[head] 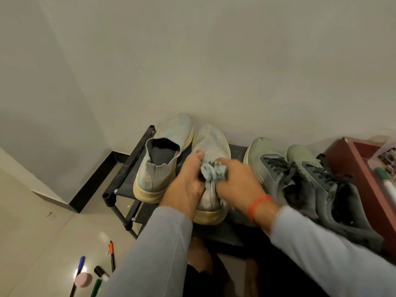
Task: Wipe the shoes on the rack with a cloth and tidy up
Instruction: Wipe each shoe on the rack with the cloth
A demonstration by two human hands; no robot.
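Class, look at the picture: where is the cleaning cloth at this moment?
In the head view, the cloth is bunched between the left hand and right hand, on top of the right-hand knit slip-on shoe on the rack.

Knit-fabric shoe (212, 144); glossy floor tiles (42, 243); matt rack (126, 166)

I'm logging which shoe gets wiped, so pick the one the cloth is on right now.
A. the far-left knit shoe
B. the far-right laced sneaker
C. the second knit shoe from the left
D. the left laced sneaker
C: the cloth, gripped by the left hand and the right hand, sits on top of the second knit shoe, while the far-left knit shoe and both laced sneakers are untouched.
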